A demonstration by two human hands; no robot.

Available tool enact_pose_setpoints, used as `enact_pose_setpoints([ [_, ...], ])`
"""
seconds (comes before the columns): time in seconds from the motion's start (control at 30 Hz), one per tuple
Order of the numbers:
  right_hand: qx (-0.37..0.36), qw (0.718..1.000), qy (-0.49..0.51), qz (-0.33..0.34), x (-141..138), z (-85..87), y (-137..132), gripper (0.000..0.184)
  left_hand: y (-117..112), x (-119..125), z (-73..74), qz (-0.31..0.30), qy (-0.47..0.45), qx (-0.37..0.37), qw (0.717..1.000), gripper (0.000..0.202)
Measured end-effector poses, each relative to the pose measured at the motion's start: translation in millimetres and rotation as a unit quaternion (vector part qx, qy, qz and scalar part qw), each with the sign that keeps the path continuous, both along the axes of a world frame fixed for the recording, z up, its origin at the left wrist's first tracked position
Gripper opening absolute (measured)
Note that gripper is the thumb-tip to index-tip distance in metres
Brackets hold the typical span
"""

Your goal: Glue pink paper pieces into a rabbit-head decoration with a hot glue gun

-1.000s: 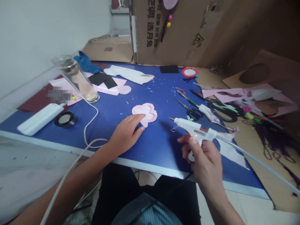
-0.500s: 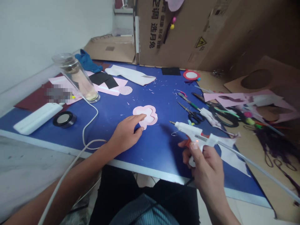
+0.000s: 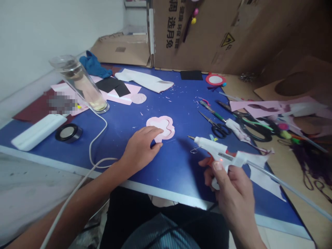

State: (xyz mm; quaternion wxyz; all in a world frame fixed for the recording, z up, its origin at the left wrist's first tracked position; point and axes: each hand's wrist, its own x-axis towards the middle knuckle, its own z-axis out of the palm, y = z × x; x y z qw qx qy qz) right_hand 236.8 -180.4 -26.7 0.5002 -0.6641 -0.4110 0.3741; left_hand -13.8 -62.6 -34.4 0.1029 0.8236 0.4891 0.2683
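Observation:
A pink paper flower shape (image 3: pixel 169 123) with a paler flower shape on top lies flat on the blue table. My left hand (image 3: pixel 141 148) rests over its lower left part, fingers stretched out on the paper and thumb apart; the fingers hide some of it. To the right, my right hand (image 3: pixel 230 190) is wrapped round the handle of a white hot glue gun (image 3: pixel 215 147). Its small light glows orange-red, and a long clear glue stick (image 3: pixel 287 185) sticks out of its back. The nozzle points left toward the flower, apart from it, above the table.
Black-handled scissors (image 3: pixel 219 129) lie beyond the glue gun. Bigger shears (image 3: pixel 256 129) and pink paper scraps (image 3: pixel 259 107) crowd the right side. At left stand a glass bottle (image 3: pixel 85 86), black tape roll (image 3: pixel 68 133) and white power strip (image 3: pixel 38 131), its cord (image 3: pixel 90 145) trailing under my left forearm.
The view has shifted slightly. My left thumb has moved a little to the right by the flower's lower edge. The glue gun stays in my right hand at about the same place.

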Motion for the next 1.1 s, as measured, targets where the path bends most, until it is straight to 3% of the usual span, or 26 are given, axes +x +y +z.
enact_pose_setpoints([
  [0.17,-0.007,1.000,0.001,0.004,-0.2,-1.1,-0.1,0.052,6.0,5.3,-0.5,-0.026,-0.018,-0.007,0.999,0.038],
  [0.5,0.007,1.000,-0.002,0.008,-1.6,-2.3,0.4,0.051,8.2,24.2,7.8,0.043,0.023,-0.029,0.998,0.034],
  [1.1,0.009,1.000,-0.020,0.011,-1.5,-1.4,-0.3,0.049,6.9,33.6,1.2,0.077,0.021,0.006,0.997,0.032],
])
